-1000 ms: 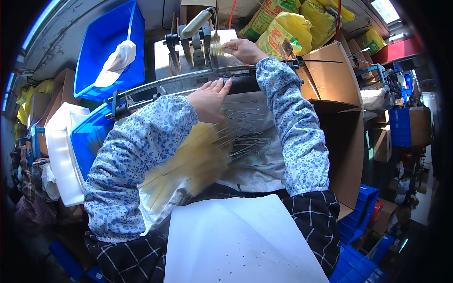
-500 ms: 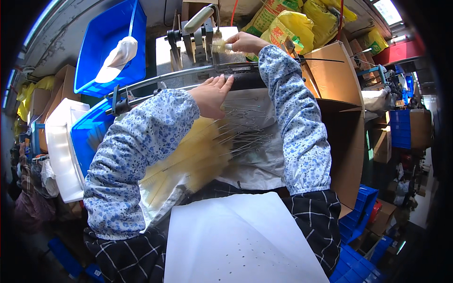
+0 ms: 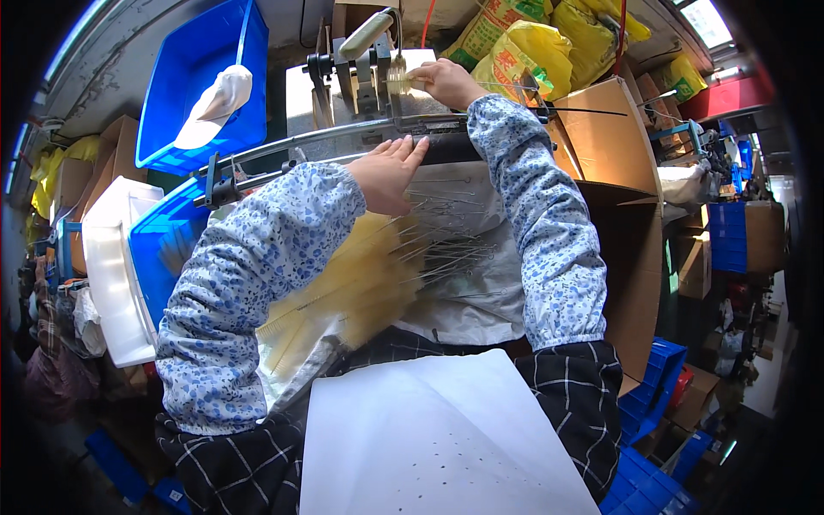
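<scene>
Right hand (image 3: 451, 84) pinches a small brush (image 3: 398, 79) at a bench machine (image 3: 364, 90)

The thumb and fingers of the right hand are drawn together at the right end of the brush, whose pale bristles sit beside the machine's upright parts, just below its light-coloured handle (image 3: 366, 36). The left hand (image 3: 388, 178) is open and palm down, its fingers stretched out at the left end of a dark bar (image 3: 451, 148); whether it presses on the bar cannot be told.

Nearer the body, a pile of yellow-bristled brushes (image 3: 356, 279) lies on a white sheet (image 3: 481, 313), with thin wire stems (image 3: 455, 253) pointing right. A sheet of white paper (image 3: 429, 429) covers the lap.

Farther out, a white cap (image 3: 215, 107) hangs on a blue bin (image 3: 163, 120) at the left. Yellow bags (image 3: 524, 60) stand beyond the right hand, and an open cardboard box (image 3: 622, 275) stands beside the right sleeve (image 3: 554, 232).
</scene>
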A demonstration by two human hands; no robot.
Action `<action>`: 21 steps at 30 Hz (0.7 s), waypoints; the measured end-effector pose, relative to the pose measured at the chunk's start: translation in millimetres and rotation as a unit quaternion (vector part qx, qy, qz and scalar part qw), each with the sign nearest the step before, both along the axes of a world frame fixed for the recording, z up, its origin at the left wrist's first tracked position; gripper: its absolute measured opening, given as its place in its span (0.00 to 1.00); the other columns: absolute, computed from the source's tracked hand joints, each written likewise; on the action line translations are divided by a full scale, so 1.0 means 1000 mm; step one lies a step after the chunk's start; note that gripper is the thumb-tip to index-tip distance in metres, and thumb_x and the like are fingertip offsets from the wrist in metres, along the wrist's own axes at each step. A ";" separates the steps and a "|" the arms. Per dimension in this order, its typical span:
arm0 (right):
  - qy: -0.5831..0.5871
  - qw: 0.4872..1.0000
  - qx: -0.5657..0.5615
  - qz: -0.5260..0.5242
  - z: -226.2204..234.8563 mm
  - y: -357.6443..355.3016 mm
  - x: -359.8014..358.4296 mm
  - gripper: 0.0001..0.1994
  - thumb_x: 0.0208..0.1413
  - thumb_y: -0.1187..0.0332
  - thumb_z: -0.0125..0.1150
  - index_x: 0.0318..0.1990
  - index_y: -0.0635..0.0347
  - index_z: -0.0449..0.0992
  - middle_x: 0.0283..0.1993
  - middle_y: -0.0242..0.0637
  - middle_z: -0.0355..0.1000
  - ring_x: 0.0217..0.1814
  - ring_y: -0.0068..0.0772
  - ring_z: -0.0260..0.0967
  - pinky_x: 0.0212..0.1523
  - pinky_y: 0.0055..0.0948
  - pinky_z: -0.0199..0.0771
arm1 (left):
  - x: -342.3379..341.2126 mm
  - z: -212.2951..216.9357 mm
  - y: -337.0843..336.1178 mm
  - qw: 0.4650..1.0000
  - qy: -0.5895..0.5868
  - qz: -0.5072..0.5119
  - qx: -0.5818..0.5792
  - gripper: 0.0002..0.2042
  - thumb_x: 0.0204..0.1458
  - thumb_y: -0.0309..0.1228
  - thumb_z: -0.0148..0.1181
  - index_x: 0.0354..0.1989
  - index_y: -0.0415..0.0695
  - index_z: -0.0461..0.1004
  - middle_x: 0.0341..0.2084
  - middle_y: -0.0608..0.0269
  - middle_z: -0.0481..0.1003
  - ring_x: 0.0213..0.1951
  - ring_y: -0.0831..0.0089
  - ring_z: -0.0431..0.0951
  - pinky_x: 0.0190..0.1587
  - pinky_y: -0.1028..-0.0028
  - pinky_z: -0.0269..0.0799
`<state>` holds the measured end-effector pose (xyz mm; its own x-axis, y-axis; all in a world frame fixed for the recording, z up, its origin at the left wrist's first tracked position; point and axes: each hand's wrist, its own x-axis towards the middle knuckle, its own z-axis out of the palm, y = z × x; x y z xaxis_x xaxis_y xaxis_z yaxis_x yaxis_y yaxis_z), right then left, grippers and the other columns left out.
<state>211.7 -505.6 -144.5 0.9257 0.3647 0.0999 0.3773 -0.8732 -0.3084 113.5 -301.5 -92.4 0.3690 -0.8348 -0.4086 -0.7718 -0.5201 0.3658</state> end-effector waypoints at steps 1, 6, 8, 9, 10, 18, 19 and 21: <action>-0.057 0.998 -0.035 0.000 -0.002 -0.001 -0.005 0.13 0.52 0.62 0.50 0.45 0.43 0.73 0.41 0.31 0.71 0.47 0.36 0.65 0.47 0.34 0.63 | 0.000 0.001 -0.001 1.000 -0.003 -0.001 0.001 0.46 0.40 0.35 0.55 0.61 0.32 0.29 0.59 0.32 0.41 0.63 0.51 0.39 0.64 0.64 0.35; -0.138 0.982 -0.121 -0.029 -0.003 0.009 -0.015 0.12 0.52 0.67 0.46 0.43 0.41 0.72 0.40 0.25 0.69 0.47 0.30 0.63 0.46 0.34 0.61 | 0.001 0.003 0.000 1.000 -0.003 0.003 0.003 0.46 0.39 0.35 0.55 0.61 0.34 0.29 0.59 0.34 0.41 0.63 0.52 0.39 0.64 0.64 0.35; -0.147 0.977 -0.150 -0.033 -0.004 0.004 -0.017 0.13 0.51 0.69 0.47 0.43 0.41 0.72 0.42 0.25 0.68 0.48 0.30 0.62 0.47 0.34 0.61 | -0.001 0.007 -0.001 1.000 0.001 0.000 0.009 0.45 0.40 0.34 0.54 0.61 0.35 0.29 0.59 0.35 0.41 0.63 0.53 0.39 0.64 0.65 0.35; -0.148 0.977 -0.150 -0.030 -0.004 0.002 -0.017 0.13 0.51 0.70 0.47 0.43 0.42 0.71 0.43 0.25 0.68 0.49 0.30 0.62 0.47 0.34 0.61 | -0.001 0.009 0.000 1.000 -0.002 0.003 0.016 0.45 0.40 0.34 0.54 0.61 0.35 0.29 0.59 0.35 0.41 0.63 0.53 0.40 0.64 0.65 0.35; -0.150 0.977 -0.150 -0.026 -0.005 0.000 -0.018 0.14 0.50 0.70 0.47 0.44 0.42 0.71 0.43 0.26 0.67 0.49 0.30 0.62 0.48 0.34 0.61 | -0.001 0.010 -0.001 1.000 -0.004 0.005 0.023 0.45 0.41 0.34 0.54 0.61 0.35 0.29 0.59 0.36 0.41 0.63 0.53 0.40 0.64 0.65 0.35; -0.162 0.948 -0.137 -0.237 0.001 -0.028 -0.060 0.30 0.44 0.55 0.59 0.56 0.50 0.59 0.50 0.31 0.58 0.55 0.37 0.50 0.53 0.40 0.47 | 0.000 0.009 0.001 1.000 -0.021 -0.005 0.018 0.44 0.42 0.36 0.53 0.61 0.35 0.30 0.60 0.39 0.43 0.63 0.55 0.42 0.64 0.66 0.37; -0.135 0.944 -0.133 -0.270 0.003 -0.030 -0.066 0.30 0.43 0.54 0.59 0.55 0.51 0.60 0.50 0.32 0.59 0.54 0.38 0.51 0.52 0.40 0.49 | 0.001 0.010 0.001 1.000 -0.006 -0.009 0.026 0.44 0.43 0.35 0.53 0.61 0.35 0.29 0.60 0.38 0.42 0.64 0.55 0.40 0.64 0.65 0.35; -0.120 0.941 -0.107 -0.299 0.004 -0.033 -0.072 0.29 0.43 0.54 0.59 0.53 0.52 0.63 0.49 0.34 0.63 0.53 0.39 0.53 0.50 0.41 0.52 | 0.004 0.010 0.002 1.000 0.002 -0.012 0.015 0.44 0.43 0.35 0.53 0.61 0.35 0.29 0.60 0.38 0.42 0.64 0.56 0.40 0.64 0.65 0.35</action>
